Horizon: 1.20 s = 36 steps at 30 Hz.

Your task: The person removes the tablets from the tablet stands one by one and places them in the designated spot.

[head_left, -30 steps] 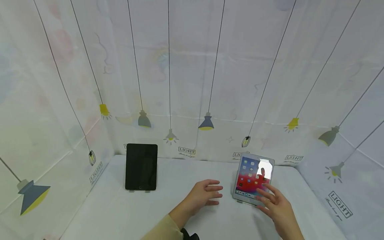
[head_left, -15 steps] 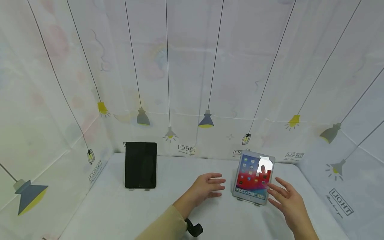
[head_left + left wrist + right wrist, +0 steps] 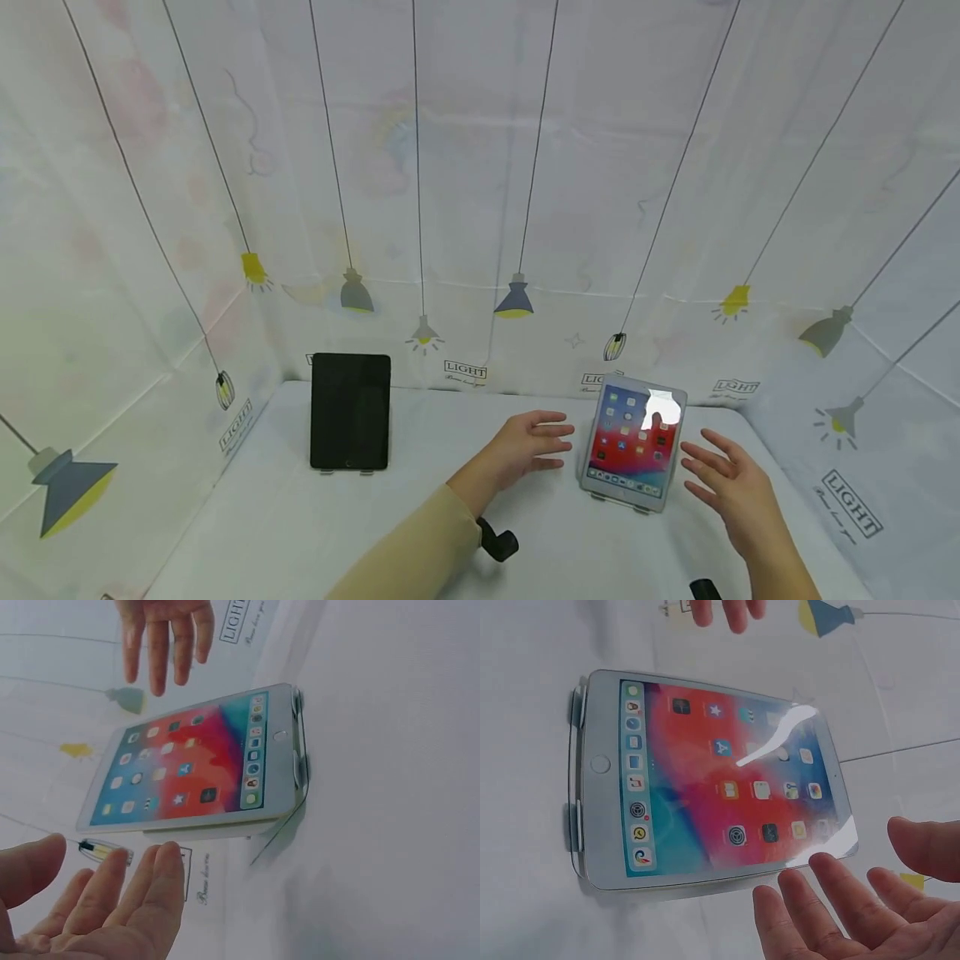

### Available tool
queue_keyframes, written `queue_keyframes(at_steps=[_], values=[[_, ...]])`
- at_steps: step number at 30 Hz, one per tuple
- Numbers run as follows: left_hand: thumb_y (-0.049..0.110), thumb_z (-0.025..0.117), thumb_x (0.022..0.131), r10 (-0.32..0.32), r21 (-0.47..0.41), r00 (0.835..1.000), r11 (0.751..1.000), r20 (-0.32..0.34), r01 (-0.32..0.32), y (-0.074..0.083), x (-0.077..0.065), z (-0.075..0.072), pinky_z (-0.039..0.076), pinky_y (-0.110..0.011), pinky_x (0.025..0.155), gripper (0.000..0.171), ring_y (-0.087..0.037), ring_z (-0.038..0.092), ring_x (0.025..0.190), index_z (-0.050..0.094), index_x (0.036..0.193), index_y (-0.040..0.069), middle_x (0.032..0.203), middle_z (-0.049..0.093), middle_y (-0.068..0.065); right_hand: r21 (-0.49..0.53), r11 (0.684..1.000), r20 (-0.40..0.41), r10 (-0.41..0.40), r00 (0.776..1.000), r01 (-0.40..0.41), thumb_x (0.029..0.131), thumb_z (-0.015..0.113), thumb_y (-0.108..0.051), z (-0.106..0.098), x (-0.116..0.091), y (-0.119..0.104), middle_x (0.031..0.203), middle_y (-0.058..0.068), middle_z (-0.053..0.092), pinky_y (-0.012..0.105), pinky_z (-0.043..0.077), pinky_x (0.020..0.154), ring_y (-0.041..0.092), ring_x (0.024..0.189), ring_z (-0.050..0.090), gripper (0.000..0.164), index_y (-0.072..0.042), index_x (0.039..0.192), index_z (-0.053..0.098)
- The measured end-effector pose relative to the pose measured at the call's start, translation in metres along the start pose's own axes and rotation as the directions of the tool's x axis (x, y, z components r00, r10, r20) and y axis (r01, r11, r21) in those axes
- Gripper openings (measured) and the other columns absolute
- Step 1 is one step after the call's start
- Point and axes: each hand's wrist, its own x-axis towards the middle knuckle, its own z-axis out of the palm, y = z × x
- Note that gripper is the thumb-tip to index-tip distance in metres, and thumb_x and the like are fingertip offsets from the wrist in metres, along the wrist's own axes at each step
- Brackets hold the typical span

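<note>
A white tablet (image 3: 633,442) leans on a small stand (image 3: 300,761), its screen lit with app icons over a red and blue background. My left hand (image 3: 525,450) hovers just left of it, fingers spread and relaxed, holding nothing. On the other side, my right hand (image 3: 738,492) is held beside the tablet's right edge with loosely extended fingers and a visible gap. Both wrist views show the tablet standing between the two hands. Farther left, a black tablet (image 3: 350,411) with a dark screen stands propped up, away from both hands.
White cloth covers the table (image 3: 285,533). Behind and at the sides hang white curtains (image 3: 480,167) printed with lamps and lettering. A black wrist-worn piece (image 3: 498,542) sits below the left sleeve (image 3: 420,542), and another black piece (image 3: 703,588) shows near the right wrist.
My right hand has drawn off the front of the white tablet to its right side. My left hand has moved slightly up and to the right, toward the tablet.
</note>
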Motion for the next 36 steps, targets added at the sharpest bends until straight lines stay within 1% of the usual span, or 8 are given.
queue_keyframes(at_steps=[2, 6, 12, 18, 22, 25, 30, 36], values=[[0.015, 0.077, 0.1, 0.0, 0.008, 1.0, 1.0, -0.001, 0.0, 0.003, 0.004, 0.001, 0.064, -0.045, 0.101, 0.043, -0.027, 0.074, 0.126, 0.067, 0.142, 0.02, 0.147, 0.07, -0.012, -0.005, 1.0, -0.005, 0.006, 1.0, -0.006, 0.113, 0.056, -0.028, -0.001, 0.002, -0.001, 0.171, 0.026, 0.038, 0.03, 0.065, 0.094, -0.019, 0.099, 0.063, 0.074, -0.013, 0.173, 0.015], [0.015, 0.077, 0.1, 0.006, 0.016, 1.0, 1.0, 0.003, -0.006, 0.008, 0.012, 0.003, 0.063, -0.047, 0.102, 0.043, -0.026, 0.074, 0.125, 0.067, 0.142, 0.021, 0.147, 0.07, -0.01, -0.021, 1.0, -0.003, 0.0, 1.0, 0.0, 0.114, 0.055, -0.029, -0.003, 0.007, -0.002, 0.172, 0.027, 0.035, 0.031, 0.065, 0.094, -0.019, 0.1, 0.062, 0.074, -0.013, 0.173, 0.015], [0.011, 0.074, 0.102, 0.023, 0.015, 1.0, 1.0, 0.012, -0.023, 0.014, 0.024, 0.006, 0.061, -0.048, 0.105, 0.044, -0.028, 0.072, 0.128, 0.066, 0.144, 0.018, 0.148, 0.07, -0.009, -0.044, 0.999, -0.002, -0.023, 1.0, 0.023, 0.114, 0.054, -0.028, -0.006, 0.011, -0.002, 0.171, 0.028, 0.036, 0.029, 0.065, 0.093, -0.019, 0.101, 0.062, 0.072, -0.012, 0.173, 0.016], [0.01, 0.073, 0.102, 0.016, 0.018, 1.0, 1.0, -0.002, -0.016, 0.02, 0.033, 0.01, 0.061, -0.048, 0.106, 0.043, -0.031, 0.071, 0.132, 0.067, 0.143, 0.02, 0.144, 0.072, -0.006, -0.056, 0.997, -0.008, -0.049, 0.999, 0.048, 0.114, 0.053, -0.029, -0.007, 0.015, -0.003, 0.17, 0.03, 0.037, 0.025, 0.065, 0.09, -0.02, 0.1, 0.06, 0.071, -0.011, 0.173, 0.017], [0.009, 0.073, 0.102, 0.008, 0.025, 1.0, 1.0, -0.018, -0.008, 0.022, 0.037, 0.012, 0.06, -0.05, 0.108, 0.041, -0.033, 0.069, 0.133, 0.068, 0.141, 0.021, 0.142, 0.073, -0.005, -0.059, 0.997, -0.012, -0.052, 0.999, 0.051, 0.114, 0.054, -0.031, -0.008, 0.018, -0.004, 0.169, 0.03, 0.038, 0.026, 0.065, 0.09, -0.021, 0.1, 0.059, 0.071, -0.01, 0.172, 0.018], [0.008, 0.072, 0.102, 0.01, 0.036, 1.0, 0.999, -0.011, -0.009, 0.024, 0.04, 0.013, 0.059, -0.051, 0.109, 0.042, -0.033, 0.069, 0.134, 0.068, 0.142, 0.02, 0.145, 0.072, -0.007, -0.055, 0.997, -0.003, -0.054, 0.999, 0.054, 0.114, 0.055, -0.031, -0.009, 0.021, -0.003, 0.169, 0.03, 0.039, 0.028, 0.065, 0.091, -0.019, 0.102, 0.061, 0.072, -0.01, 0.172, 0.018], [0.005, 0.07, 0.102, 0.011, 0.033, 1.0, 0.999, -0.005, -0.011, 0.027, 0.047, 0.016, 0.058, -0.051, 0.11, 0.044, -0.03, 0.069, 0.133, 0.067, 0.143, 0.02, 0.147, 0.07, -0.006, -0.039, 0.997, 0.028, -0.063, 0.998, 0.064, 0.113, 0.057, -0.03, -0.013, 0.027, 0.0, 0.169, 0.028, 0.041, 0.027, 0.065, 0.091, -0.017, 0.104, 0.064, 0.073, -0.008, 0.172, 0.019], [0.005, 0.071, 0.102, 0.01, 0.049, 1.0, 0.999, -0.019, -0.009, 0.031, 0.055, 0.02, 0.059, -0.051, 0.109, 0.047, -0.026, 0.07, 0.13, 0.065, 0.147, 0.017, 0.146, 0.071, -0.004, -0.029, 0.998, 0.03, -0.052, 0.998, 0.053, 0.113, 0.058, -0.031, -0.015, 0.033, 0.001, 0.169, 0.026, 0.041, 0.027, 0.065, 0.091, -0.015, 0.103, 0.066, 0.075, -0.009, 0.172, 0.019]])
